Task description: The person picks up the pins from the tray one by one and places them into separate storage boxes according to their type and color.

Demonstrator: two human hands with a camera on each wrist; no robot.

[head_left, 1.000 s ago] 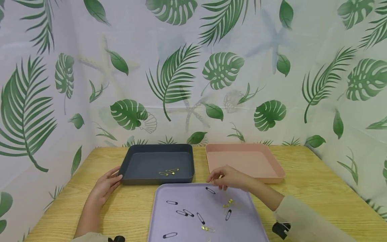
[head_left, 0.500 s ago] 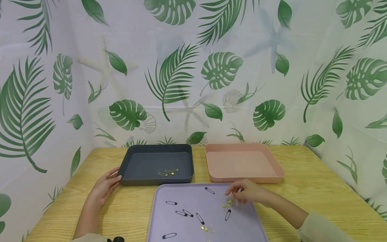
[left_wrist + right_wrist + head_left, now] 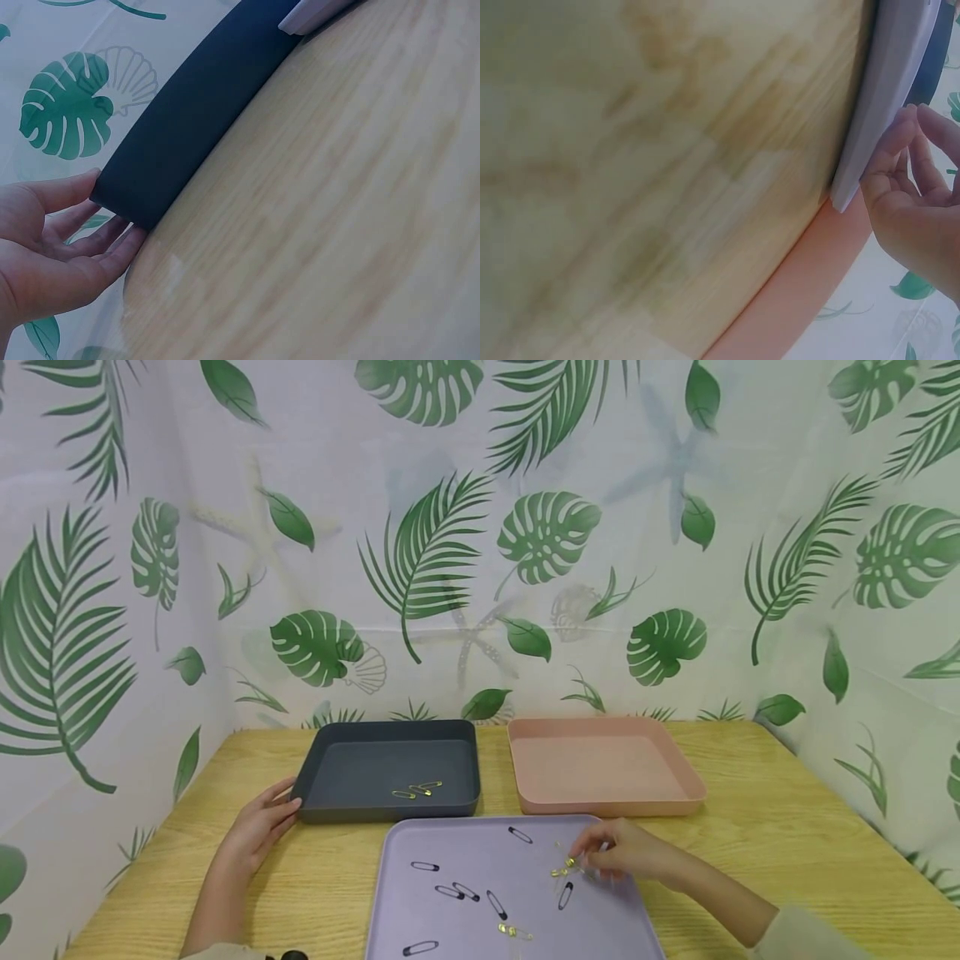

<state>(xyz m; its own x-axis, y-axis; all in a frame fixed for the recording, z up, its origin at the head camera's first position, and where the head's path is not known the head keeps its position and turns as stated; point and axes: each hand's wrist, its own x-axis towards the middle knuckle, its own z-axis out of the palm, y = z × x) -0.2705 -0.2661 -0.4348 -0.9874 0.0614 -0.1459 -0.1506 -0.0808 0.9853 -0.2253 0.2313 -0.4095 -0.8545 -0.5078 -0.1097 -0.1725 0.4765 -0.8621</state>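
In the head view, my left hand [image 3: 255, 831] holds the front left corner of the dark blue tray [image 3: 390, 811]. The left wrist view shows thumb and fingers spread over the corner of this tray [image 3: 180, 127]. Several gold safety pins [image 3: 420, 789] lie in it. My right hand [image 3: 633, 852] is over the lavender tray [image 3: 435, 914], pinching at a cluster of gold safety pins [image 3: 568, 863]. The fingers partly hide the cluster. In the right wrist view, the right hand's [image 3: 915, 180] thumb and fingertip meet; no pin is discernible there.
Several black safety pins [image 3: 497, 904] are scattered on the lavender tray, with more gold pins [image 3: 513, 931] near its front. A pink tray [image 3: 611, 807] stands behind it on the right. All three trays are on a wooden table [image 3: 780, 827] before a leaf-patterned cloth [image 3: 465, 527].
My right hand has moved from near the pink tray's front left corner rightward and down to the gold pins. The left hand stays at the dark blue tray's corner.
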